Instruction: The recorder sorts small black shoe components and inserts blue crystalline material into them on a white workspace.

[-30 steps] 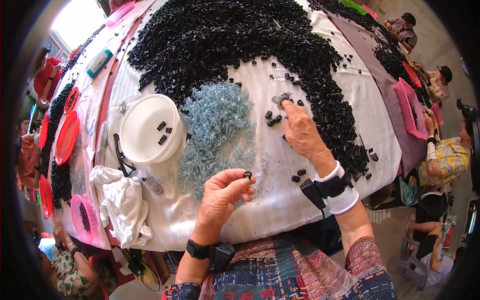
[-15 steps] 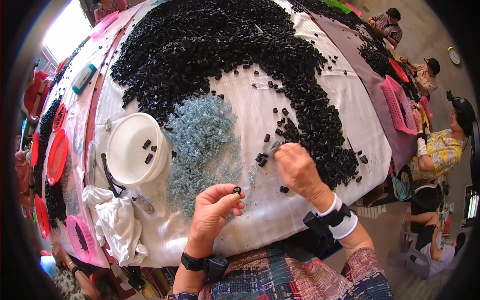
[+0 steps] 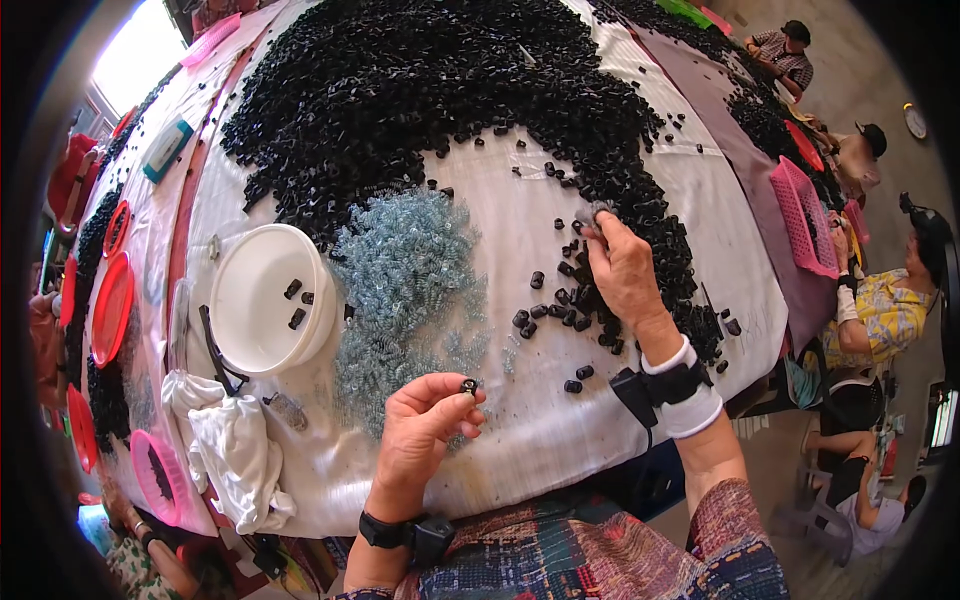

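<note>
My left hand [image 3: 425,425] is closed in a pinch on a small black plastic part [image 3: 469,386], held above the near part of the cloth. Farther right and forward, my right hand [image 3: 628,268] reaches over the edge of the black parts pile [image 3: 665,245]. Its thumb and fingers come together at something greyish [image 3: 598,213], too blurred to name. Several loose black cylindrical parts [image 3: 538,280] lie on the cloth just left of this hand. Between the hands and the white basin spreads a heap of small clear bluish springs [image 3: 405,255].
A white round basin [image 3: 262,335] at the left holds 3 black parts. Below it lies a crumpled white cloth [image 3: 235,450]. Red trays [image 3: 112,310] and a pink basket [image 3: 160,475] line the left side. A pink basket [image 3: 800,220] and other people [image 3: 890,310] are at the right.
My right hand has moved forward and right to the pile's edge. A few loose black parts near it have shifted. My left hand stays nearly in place with the black part.
</note>
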Demonstrator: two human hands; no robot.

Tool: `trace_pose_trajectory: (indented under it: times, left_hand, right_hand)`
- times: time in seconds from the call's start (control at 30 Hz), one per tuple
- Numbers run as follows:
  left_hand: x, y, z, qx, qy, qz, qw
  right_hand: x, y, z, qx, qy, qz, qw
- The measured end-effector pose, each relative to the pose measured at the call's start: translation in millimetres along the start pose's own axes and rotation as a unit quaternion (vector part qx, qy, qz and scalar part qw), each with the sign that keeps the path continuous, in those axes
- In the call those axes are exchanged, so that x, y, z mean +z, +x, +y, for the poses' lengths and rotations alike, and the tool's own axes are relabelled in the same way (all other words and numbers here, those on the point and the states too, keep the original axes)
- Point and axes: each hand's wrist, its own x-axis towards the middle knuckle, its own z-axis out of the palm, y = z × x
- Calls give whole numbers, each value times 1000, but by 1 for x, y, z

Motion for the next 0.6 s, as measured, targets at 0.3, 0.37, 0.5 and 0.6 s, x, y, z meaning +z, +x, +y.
trace_pose_trajectory:
  times: [0.3,0.37,0.5,0.6]
  left_hand:
    - [3,2,3,-2,6,-9,1000]
    - [3,1,3,1,5,-12,1000]
    - [2,1,1,0,-3,-21,1000]
    - [7,0,1,-2,5,-24,1000]
  right_hand:
    - [32,28,9,-93,-152,-55,982]
    - [35,27,13,-131,-209,-63,967]
    - [38,30,16,-135,-210,-83,965]
    - [34,31,17,-153,-207,-76,963]
